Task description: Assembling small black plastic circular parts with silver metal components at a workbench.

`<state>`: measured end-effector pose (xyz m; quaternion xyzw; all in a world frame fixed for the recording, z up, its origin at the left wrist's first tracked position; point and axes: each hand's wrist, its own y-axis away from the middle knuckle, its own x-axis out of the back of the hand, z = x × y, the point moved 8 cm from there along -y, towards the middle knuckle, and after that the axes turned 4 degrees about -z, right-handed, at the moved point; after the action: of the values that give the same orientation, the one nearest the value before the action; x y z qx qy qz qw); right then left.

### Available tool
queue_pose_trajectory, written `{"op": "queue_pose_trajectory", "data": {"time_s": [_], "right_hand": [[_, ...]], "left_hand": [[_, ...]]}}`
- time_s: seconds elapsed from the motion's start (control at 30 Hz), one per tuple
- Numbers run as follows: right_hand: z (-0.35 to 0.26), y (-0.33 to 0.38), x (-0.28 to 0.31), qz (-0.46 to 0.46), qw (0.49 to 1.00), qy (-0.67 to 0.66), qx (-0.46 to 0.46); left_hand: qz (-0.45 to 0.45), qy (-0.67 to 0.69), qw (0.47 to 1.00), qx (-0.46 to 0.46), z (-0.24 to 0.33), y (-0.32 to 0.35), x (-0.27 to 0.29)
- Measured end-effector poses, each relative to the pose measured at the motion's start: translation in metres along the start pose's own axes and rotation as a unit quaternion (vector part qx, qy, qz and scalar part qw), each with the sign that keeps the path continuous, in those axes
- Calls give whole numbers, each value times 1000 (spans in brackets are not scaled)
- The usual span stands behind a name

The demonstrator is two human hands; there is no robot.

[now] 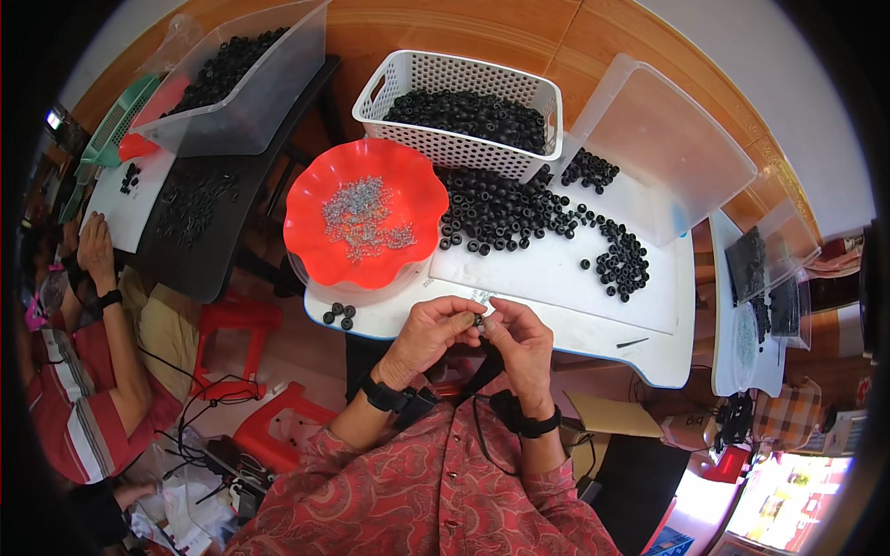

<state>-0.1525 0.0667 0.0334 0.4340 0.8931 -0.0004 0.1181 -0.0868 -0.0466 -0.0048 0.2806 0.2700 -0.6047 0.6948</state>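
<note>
Just past the near edge of the white table (371,320), my two hands meet at the fingertips. My left hand (422,338) is closed in a pinch on a small round black part (478,320) with a hole. The fingers of my right hand (524,341) press on the same part from the other side; anything smaller between them is hidden. Beyond my left hand stands a red wavy-rimmed bowl (311,199) with small shiny clear or metal pieces (357,213). A heap of similar black parts (487,208) lies past my hands, and several loose ones (347,323) sit near the bowl.
A white perforated basket (454,148) full of black parts stands at the back. Right of it a clear plastic bin (663,139) is tipped over. A thin dark tool (632,343) lies near the right front edge. Another person's hand (95,246) rests at a black table (209,264).
</note>
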Motion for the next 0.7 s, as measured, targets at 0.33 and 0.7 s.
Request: {"op": "queue_pose_trajectory", "data": {"time_s": [0.33,0.7], "right_hand": [[3,-3,4,30,998,62,16],[-15,-29,32,54,990,132,14]], "left_hand": [[14,19,1000,17,-4,-6,0],[30,-81,996,6,15,-21,5]]}}
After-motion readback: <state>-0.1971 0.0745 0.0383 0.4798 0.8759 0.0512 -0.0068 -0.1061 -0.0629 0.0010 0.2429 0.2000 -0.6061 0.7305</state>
